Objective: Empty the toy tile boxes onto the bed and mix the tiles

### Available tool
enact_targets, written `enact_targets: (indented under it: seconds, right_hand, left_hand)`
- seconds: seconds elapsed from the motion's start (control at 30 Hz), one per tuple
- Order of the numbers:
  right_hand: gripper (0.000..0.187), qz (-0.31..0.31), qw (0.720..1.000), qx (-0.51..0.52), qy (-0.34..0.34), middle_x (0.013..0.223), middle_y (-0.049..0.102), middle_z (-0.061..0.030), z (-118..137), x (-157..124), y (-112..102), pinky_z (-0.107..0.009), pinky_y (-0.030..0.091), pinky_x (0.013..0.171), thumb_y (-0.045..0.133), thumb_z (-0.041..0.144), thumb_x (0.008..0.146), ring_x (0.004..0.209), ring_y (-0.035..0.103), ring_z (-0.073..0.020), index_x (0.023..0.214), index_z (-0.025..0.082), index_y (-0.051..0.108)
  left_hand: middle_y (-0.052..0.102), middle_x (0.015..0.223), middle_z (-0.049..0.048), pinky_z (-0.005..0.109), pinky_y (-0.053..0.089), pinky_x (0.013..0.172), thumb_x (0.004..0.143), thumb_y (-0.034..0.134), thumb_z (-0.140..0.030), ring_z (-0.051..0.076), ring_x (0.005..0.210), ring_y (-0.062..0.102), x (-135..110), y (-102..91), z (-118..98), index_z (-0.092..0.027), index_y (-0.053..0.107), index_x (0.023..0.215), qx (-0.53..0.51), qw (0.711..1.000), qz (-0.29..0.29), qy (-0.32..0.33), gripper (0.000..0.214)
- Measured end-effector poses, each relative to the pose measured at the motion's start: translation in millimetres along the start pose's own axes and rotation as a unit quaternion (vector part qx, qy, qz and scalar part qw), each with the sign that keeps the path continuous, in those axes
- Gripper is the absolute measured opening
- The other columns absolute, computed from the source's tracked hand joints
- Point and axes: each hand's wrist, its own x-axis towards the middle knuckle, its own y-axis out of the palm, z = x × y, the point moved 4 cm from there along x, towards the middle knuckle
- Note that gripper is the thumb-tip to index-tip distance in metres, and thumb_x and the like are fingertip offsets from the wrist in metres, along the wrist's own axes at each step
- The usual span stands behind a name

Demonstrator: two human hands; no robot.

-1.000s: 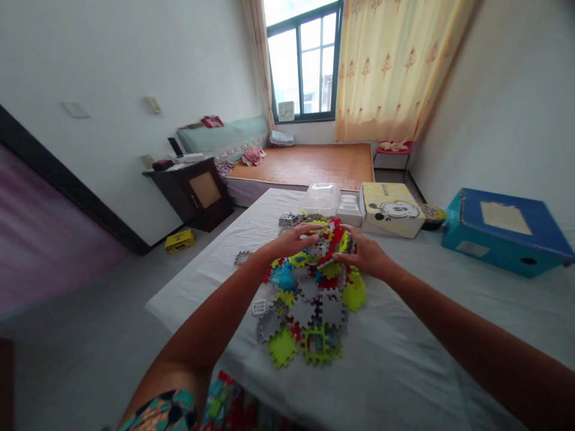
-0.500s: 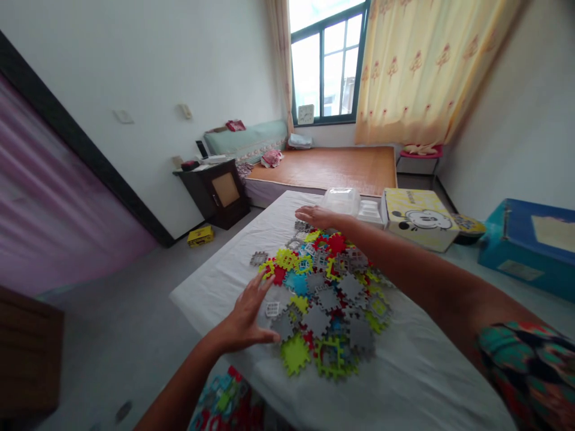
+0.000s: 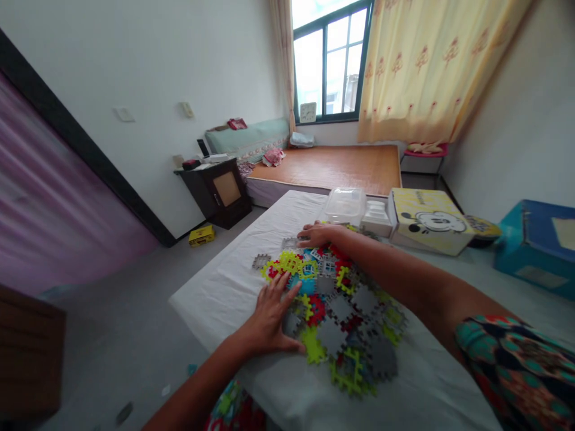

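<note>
A heap of flat interlocking plastic pieces (image 3: 335,311), grey, yellow-green, red and blue, lies on a table under a white cloth (image 3: 224,290). My left hand (image 3: 272,317) rests flat on the near left edge of the heap, fingers spread, holding nothing. My right hand (image 3: 317,233) reaches across to the far left edge of the heap and lies palm down on the pieces, fingers stretched out. One grey piece (image 3: 260,261) lies apart to the left.
Behind the heap stand a clear plastic container (image 3: 345,205), a white tray (image 3: 376,216) and a yellow cartoon box (image 3: 429,220). A blue box (image 3: 536,245) is at the right. A dark cabinet (image 3: 215,190) and a bed with a mat (image 3: 332,164) lie beyond.
Both hands left the raised pile in the middle and spread apart; the heap is flatter. My left hand slid in onto the near edge, my right drew back slightly onto the far pieces.
</note>
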Motion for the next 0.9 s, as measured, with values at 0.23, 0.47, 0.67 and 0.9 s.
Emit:
enact_targets:
  seconds: [0.23, 0.47, 0.67, 0.9]
  right_hand:
    - [0.064, -0.001, 1.000, 0.001, -0.024, 0.141, 0.049, -0.0057, 9, -81, -1, -0.049, 0.041, 0.098, 0.048, 0.070, 0.081, 0.122, 0.049, -0.0345, 0.134, 0.035, 0.053]
    - [0.058, -0.049, 0.997, 0.019, -0.060, 0.140, 0.052, -0.0044, -11, -149, 9, -0.050, 0.039, 0.099, 0.047, 0.067, 0.083, 0.126, 0.045, -0.0328, 0.131, 0.035, 0.056]
    - [0.038, -0.088, 0.991, 0.028, -0.094, 0.133, 0.058, -0.0036, -18, -201, 11, -0.049, 0.034, 0.104, 0.051, 0.049, 0.089, 0.128, 0.043, -0.0290, 0.120, 0.034, 0.065]
    - [0.037, -0.117, 0.978, 0.127, -0.116, 0.128, 0.062, -0.0026, -32, -243, -9, -0.038, 0.034, 0.108, 0.051, 0.047, 0.091, 0.125, 0.050, -0.0201, 0.120, 0.029, 0.065]
  left_hand:
    - [0.000, 0.161, 0.0089, 0.066, 0.018, 0.111, 0.058, 0.070, -0.073, 0.046, 0.143, 0.008, 30, 12.7, -44, -0.036, 0.013, 0.152, -0.006, 0.998, 0.009, 0.070, 0.116]
    - [0.005, 0.161, 0.0092, 0.064, 0.017, 0.112, 0.059, 0.069, -0.075, 0.044, 0.143, 0.011, 52, 26.4, -92, -0.036, 0.016, 0.151, -0.024, 0.990, 0.040, 0.130, 0.114]
    - [0.005, 0.161, 0.0099, 0.066, 0.016, 0.110, 0.056, 0.067, -0.078, 0.045, 0.143, 0.010, 70, 32.0, -130, -0.036, 0.019, 0.151, -0.039, 0.984, 0.054, 0.167, 0.114]
    - [0.007, 0.161, 0.0084, 0.068, 0.016, 0.110, 0.066, 0.065, -0.073, 0.044, 0.144, 0.010, 72, 30.2, -141, -0.038, 0.017, 0.151, -0.024, 0.978, 0.056, 0.201, 0.103]
